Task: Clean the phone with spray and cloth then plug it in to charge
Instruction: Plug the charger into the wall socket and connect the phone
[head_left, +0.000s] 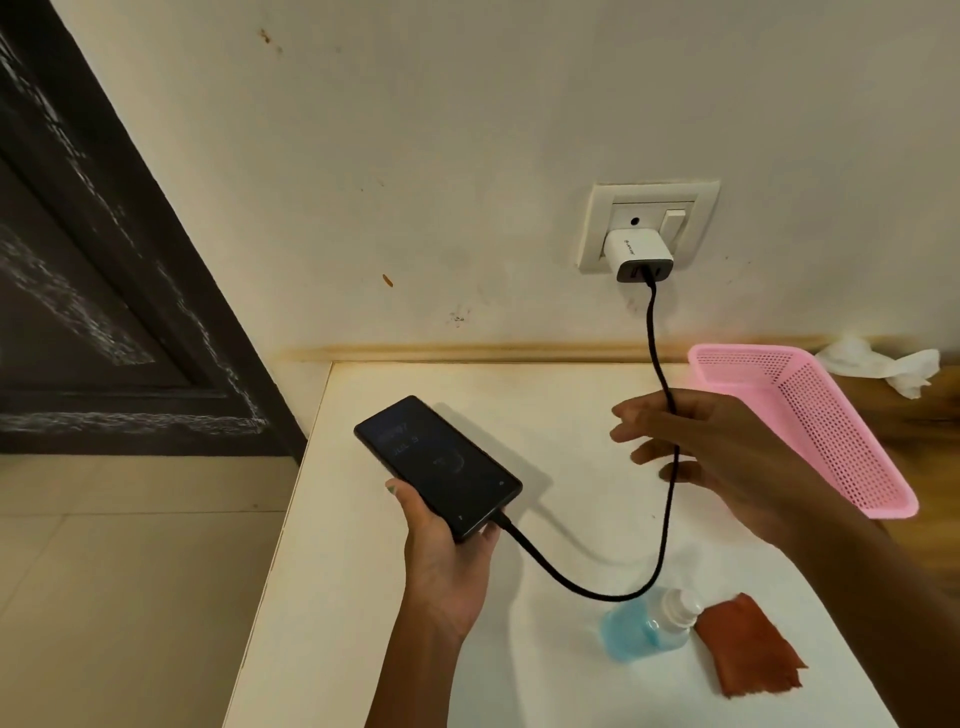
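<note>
Phone plugged in, now set it down softly.

The phone (438, 466) sits up off the white table (519, 395), held in the left hand (447, 556), whose fingers curl round its lower end. The black cable (662, 374) is in its bottom end and runs up to the white charger (638, 254) in the wall socket (649, 208). The right hand (696, 457) is open with fingers spread; the cable crosses it, but I cannot tell if they touch. I think the best move is to lay the phone flat on the table, keep the cable loose, and keep it away from the spray bottle (647, 626) and the cloth (748, 647).
</note>
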